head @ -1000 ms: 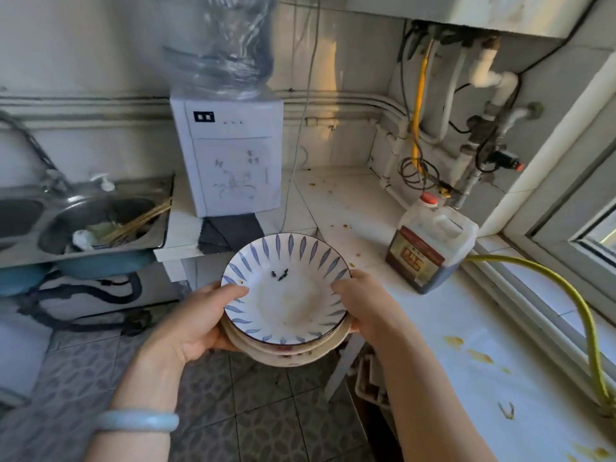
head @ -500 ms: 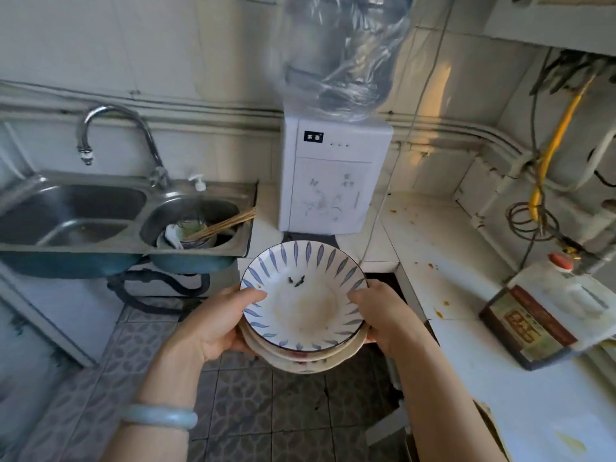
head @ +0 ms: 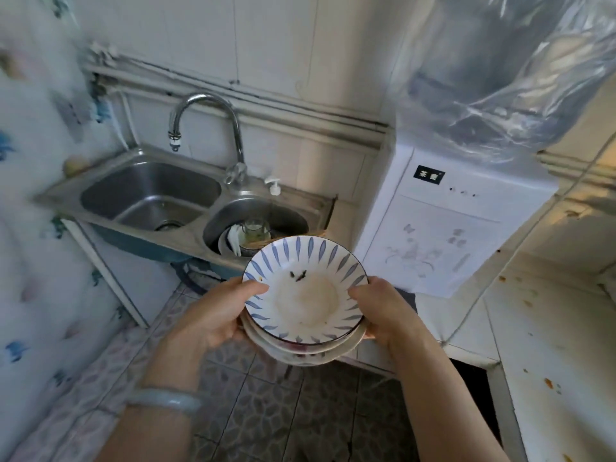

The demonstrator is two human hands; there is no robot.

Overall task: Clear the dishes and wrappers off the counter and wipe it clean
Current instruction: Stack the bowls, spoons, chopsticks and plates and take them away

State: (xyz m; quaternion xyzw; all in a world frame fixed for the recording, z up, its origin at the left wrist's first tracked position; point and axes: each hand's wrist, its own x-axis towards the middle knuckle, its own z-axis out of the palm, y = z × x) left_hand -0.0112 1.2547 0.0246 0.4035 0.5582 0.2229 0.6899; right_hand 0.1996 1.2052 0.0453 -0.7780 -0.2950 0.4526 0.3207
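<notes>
Left hand [head: 213, 315] and right hand [head: 383, 308] gripped a stack of glossy round bowls [head: 305, 295], lower ones mostly hidden, above patterned floor tiles [head: 266, 411].

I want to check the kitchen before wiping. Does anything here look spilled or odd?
Yes. Orange-brown food splatters dot the white counter at right. The blue-striped top bowl of the stack, held in both hands, carries dried residue and dark bits. The right sink basin already holds dirty dishes.
</notes>
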